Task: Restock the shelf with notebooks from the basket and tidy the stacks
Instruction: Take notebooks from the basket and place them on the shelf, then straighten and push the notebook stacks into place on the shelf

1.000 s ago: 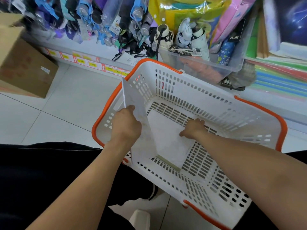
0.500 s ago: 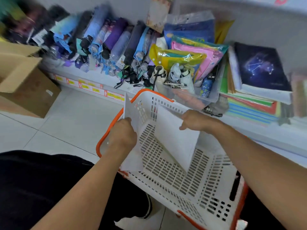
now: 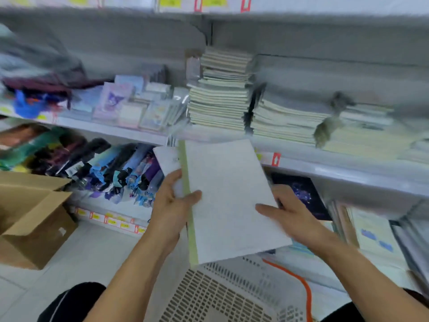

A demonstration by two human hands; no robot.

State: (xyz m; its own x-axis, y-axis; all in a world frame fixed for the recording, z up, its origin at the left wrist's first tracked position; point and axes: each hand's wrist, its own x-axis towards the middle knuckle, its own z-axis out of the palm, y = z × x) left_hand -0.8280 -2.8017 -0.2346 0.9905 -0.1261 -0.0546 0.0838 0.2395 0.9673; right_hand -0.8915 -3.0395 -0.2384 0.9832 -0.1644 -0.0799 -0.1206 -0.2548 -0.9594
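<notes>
Writing is hardly readable anywhere: we are seeing yellow price tags [image 3: 115, 221] with red marks on the shelf edge [image 3: 336, 168], all too blurred to make out, and a cartoon character card [image 3: 113, 99] far up and left of our hands whose print we cannot read either. The notebook cover itself is looking plain pale grey, with no legible title.

We are holding two notebooks between both hands, above the basket [image 3: 232, 296], whose white slotted floor and orange rim are lying just below our grip. The front notebook [image 3: 229, 196] is standing tilted, with its green spine [image 3: 189, 219] toward our left hand. Our left hand [image 3: 171, 205] is gripping that spine edge, thumb curled over the front cover and fingers reaching behind, where they are also touching the second notebook [image 3: 168, 159], which is peeking out up and left of the first. Our right hand [image 3: 290, 212] is clamping the opposite edge, thumb lying flat on the cover and fingers tucked behind it. So both hands are closed on the notebooks, not spread apart.

Straight above our grip, stacks of cream notebooks [image 3: 220, 96] are sitting on the shelf, the tallest one leaning unevenly, with lower stacks [image 3: 285, 122] off to its right. Left of our left hand, folded umbrellas [image 3: 116, 168] are lying in a row on the lower shelf, and further left a cardboard box [image 3: 30, 219] is standing open on the floor. Just beyond our right hand, a dark starry book [image 3: 304, 194] is lying on the lower shelf.
</notes>
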